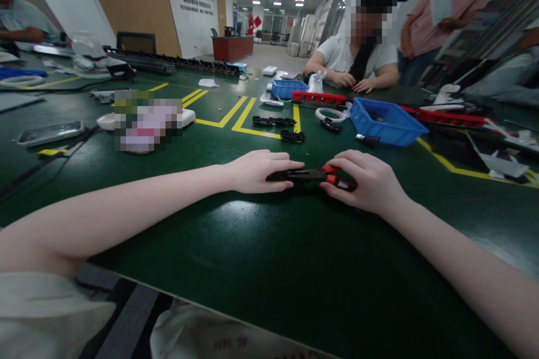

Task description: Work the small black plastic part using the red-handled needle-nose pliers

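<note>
My right hand [365, 180] is closed around the red and black handles of a pair of pliers [337, 180]. The dark jaws of the pliers point left, toward my left hand [265, 173]. That hand is closed on a small black part [280, 175], with the thumb below and the fingers above. The jaws meet or overlap the black part; the exact contact is too dark to make out. Just beyond my hands, small black parts [274, 122] lie on the green table [261, 258], with another black piece [293, 136] nearer to me.
A blue bin [385, 122] stands at the right, a smaller blue tray [288, 90] farther back. Red strips [320, 97] and a white tape roll [330, 115] lie nearby. Phones [51, 133] and cables are at the left. A person [357, 61] sits across the table.
</note>
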`<state>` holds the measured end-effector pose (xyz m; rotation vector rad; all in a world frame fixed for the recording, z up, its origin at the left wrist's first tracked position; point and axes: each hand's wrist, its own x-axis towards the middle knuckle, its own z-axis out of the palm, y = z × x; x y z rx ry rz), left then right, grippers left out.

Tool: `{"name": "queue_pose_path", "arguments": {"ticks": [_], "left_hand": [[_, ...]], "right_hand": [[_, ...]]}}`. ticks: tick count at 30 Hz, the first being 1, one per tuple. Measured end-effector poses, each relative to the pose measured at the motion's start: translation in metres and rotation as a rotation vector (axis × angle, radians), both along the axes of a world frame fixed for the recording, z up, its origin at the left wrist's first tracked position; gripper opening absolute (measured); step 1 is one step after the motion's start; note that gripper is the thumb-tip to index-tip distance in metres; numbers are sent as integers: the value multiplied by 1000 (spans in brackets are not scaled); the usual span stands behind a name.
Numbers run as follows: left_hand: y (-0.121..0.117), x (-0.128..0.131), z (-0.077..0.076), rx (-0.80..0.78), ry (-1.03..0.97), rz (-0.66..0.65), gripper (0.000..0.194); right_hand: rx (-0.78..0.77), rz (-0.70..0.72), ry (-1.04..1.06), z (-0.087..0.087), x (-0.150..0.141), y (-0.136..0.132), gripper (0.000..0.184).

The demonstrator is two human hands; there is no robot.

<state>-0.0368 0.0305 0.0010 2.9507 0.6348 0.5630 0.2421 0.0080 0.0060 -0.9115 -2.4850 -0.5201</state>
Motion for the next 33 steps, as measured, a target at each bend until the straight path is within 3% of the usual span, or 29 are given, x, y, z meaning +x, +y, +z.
{"name": "queue_pose_path", "arguments": {"ticks": [17, 27, 33], "left_hand": [[1, -1, 2, -69, -36, -39, 43], [1, 2, -2, -112, 14, 50, 53], [-2, 5, -1, -210, 29, 109, 45]], "right_hand": [[1, 55, 6, 0, 0, 0, 28], [66, 45, -72, 1, -2, 1, 30], [73, 40, -99, 1, -2, 1, 31]]}}
